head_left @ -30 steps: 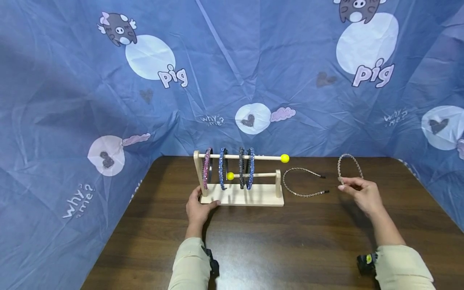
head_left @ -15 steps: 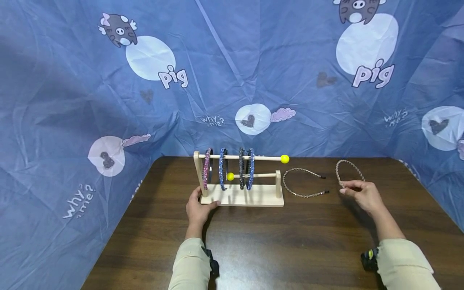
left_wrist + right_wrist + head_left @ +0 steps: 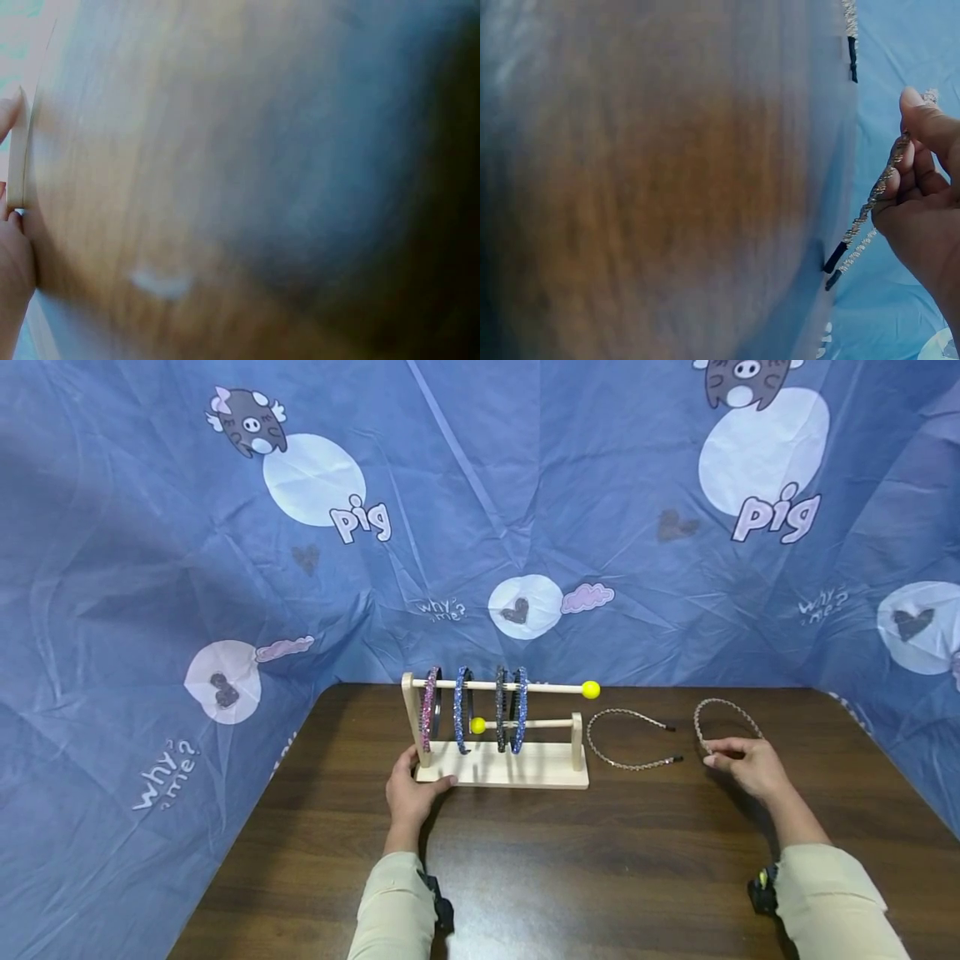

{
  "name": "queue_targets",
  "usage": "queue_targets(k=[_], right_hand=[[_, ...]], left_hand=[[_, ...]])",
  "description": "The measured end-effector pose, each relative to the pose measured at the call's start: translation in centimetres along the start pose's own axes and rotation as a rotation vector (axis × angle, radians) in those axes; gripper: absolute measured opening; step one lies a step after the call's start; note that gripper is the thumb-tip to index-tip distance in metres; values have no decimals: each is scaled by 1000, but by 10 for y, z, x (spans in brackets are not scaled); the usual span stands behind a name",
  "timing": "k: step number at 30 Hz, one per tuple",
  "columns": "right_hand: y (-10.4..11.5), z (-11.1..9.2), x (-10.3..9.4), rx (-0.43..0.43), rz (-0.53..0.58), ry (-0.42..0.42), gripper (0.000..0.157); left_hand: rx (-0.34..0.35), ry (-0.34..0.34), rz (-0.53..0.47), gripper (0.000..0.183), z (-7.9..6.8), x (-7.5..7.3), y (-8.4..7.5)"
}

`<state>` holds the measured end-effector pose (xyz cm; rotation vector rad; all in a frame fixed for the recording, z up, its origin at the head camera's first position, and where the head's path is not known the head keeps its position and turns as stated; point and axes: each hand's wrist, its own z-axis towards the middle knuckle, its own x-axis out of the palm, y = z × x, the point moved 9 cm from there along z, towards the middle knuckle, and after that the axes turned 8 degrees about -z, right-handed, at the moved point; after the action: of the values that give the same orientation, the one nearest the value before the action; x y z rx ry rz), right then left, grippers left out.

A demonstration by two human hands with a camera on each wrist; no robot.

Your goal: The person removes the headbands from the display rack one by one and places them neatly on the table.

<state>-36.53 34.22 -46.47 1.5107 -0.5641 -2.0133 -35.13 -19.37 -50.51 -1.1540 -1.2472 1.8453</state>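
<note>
My left hand (image 3: 411, 789) grips the left end of a wooden headband stand (image 3: 487, 767), thumb over the front of its base. On the stand's upper rod (image 3: 555, 688) hang a pink glitter headband (image 3: 428, 714), a black one (image 3: 501, 718) and two blue ones, one of them a blue headband (image 3: 460, 714) left of the middle. At the right, my right hand (image 3: 753, 768) pinches a thin gold braided headband (image 3: 723, 703) between thumb and fingers. In the right wrist view the black tips of this headband (image 3: 870, 199) point down at the table.
A second gold braided headband (image 3: 630, 767) lies flat on the dark wooden table (image 3: 570, 868), between the stand and my right hand. Yellow balls cap the rods, such as the upper yellow ball (image 3: 591, 690). A blue printed cloth (image 3: 450, 485) hangs behind the table.
My right hand has lowered the gold headband a little, and its arch now leans back and to the right. My left hand and the stand stay in place.
</note>
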Motion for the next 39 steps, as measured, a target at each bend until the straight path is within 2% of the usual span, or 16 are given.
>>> queue_targets(k=[7, 18, 25, 39], right_hand=[[-2, 5, 4, -37, -72, 3, 20], [-10, 10, 20, -47, -44, 147, 19], [-10, 10, 20, -78, -101, 159, 18], [-13, 13, 24, -60, -142, 226, 17]], left_hand=[[-3, 7, 8, 79, 0, 0, 2], [-18, 6, 14, 80, 0, 1, 3], [-24, 7, 2, 80, 1, 0, 3], [-17, 11, -5, 79, 0, -1, 1]])
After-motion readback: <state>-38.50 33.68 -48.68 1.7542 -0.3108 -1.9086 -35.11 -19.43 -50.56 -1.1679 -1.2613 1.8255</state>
